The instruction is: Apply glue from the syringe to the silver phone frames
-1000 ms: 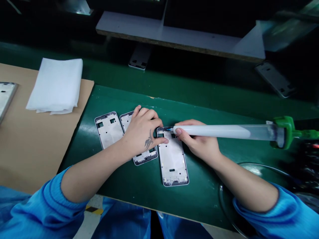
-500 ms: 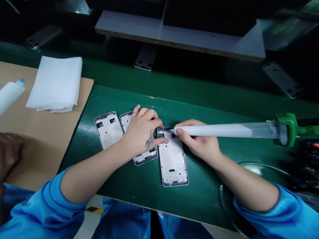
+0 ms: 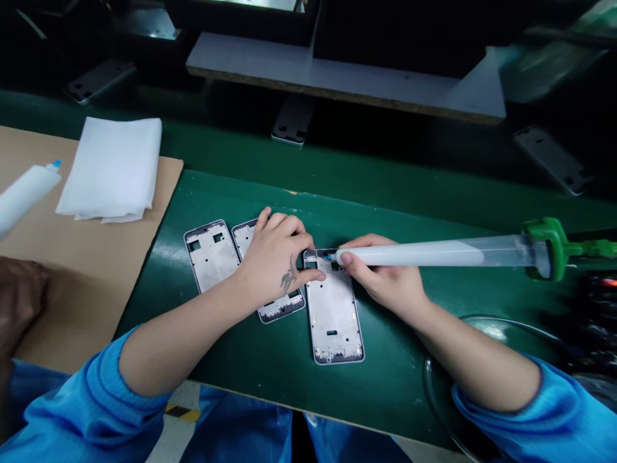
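My right hand (image 3: 383, 273) is wrapped around the front end of a glue syringe (image 3: 424, 253) filled with white paste. Its blue tip lies over the top edge of a silver phone frame (image 3: 333, 312) on the green bench. At that frame's upper left corner, my left hand (image 3: 277, 257) grips the edge, thumb over the face and fingers by the top side. Beneath my left hand and wrist lies a second phone frame (image 3: 279, 308), partly hidden. A third phone frame (image 3: 212, 254) rests further left, its lower part behind my forearm.
Left, a brown board (image 3: 110, 270) carries folded white sheets (image 3: 113, 167); another person's hand (image 3: 19, 302) and a white tube (image 3: 29, 193) are there. More phone frames (image 3: 292, 122) lie under the shelf (image 3: 337, 71). A round glass rim (image 3: 429, 386) shows by my right forearm.
The view has shifted slightly. My hands and the syringe keep nearly the same place over the phone frame. At the left, the white tube has moved a little to the right.
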{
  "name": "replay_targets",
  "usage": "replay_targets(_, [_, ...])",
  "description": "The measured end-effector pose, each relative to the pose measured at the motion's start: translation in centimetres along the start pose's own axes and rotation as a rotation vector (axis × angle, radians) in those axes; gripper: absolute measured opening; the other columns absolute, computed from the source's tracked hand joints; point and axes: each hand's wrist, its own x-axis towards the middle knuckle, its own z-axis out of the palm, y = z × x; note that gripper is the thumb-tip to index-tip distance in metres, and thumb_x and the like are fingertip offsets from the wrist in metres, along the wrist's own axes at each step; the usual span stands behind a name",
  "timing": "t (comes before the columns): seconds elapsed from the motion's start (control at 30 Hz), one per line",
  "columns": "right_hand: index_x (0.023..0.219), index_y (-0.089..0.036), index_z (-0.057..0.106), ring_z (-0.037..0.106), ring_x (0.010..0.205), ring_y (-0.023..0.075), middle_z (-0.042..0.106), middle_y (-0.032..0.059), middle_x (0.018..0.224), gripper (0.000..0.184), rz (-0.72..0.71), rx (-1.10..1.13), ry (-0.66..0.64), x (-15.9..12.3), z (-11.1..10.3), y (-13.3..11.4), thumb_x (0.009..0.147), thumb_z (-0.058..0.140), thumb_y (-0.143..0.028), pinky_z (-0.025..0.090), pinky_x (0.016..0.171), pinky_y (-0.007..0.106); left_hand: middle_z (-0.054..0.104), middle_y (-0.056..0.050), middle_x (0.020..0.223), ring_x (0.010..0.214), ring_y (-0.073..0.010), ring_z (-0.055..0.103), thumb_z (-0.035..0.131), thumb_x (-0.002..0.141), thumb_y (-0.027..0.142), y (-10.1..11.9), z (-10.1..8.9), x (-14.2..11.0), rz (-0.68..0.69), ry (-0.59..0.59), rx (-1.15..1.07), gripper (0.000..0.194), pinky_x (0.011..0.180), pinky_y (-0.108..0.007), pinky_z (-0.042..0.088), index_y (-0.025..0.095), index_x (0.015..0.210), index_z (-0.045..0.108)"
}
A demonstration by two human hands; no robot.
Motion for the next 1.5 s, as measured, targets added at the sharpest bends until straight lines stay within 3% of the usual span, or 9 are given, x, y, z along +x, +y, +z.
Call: replay_targets(1.5, [0.083,-0.02,0.069,0.068,0.06,0.0178,0.074,0.0053,0.074,0.019,0.003,0.068,0.007,0.04,0.03,0.17,0.087,0.073,-0.039,0.053,0.053,0.029,0.063,-0.003,0.101,0.106,-0.0264,0.056,0.084,0.072,0.064,-0.27,0.06,-0.4,-0.004,0.013,0.013,0.047,0.121,-0.068,0.023,0.022,0.089,0.072])
